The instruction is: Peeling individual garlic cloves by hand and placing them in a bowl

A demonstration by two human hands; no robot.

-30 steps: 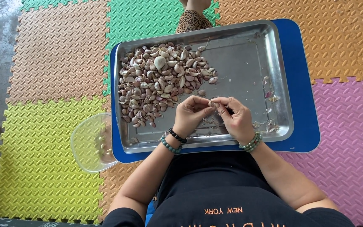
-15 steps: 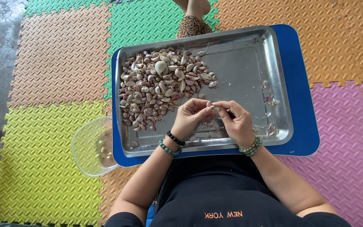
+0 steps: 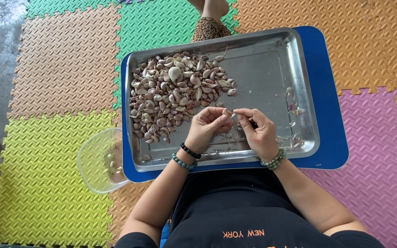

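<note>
At frame centre, left hand [image 3: 207,126] and right hand [image 3: 259,133] meet fingertip to fingertip, both pinched on one garlic clove [image 3: 228,112] held just above the tray [image 3: 272,59]. Clove too small to read its long axis. Unpeeled pile [image 3: 175,94] lies up-left of the grip, nearer the left hand. Loose skins [image 3: 295,108] sit right. Clear bowl [image 3: 99,160] rests lower left, off the tray, on foam mats [image 3: 47,183].

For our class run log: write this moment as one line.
left hand: pinches garlic clove | right hand: peels it | metal tray: clove pile
</note>
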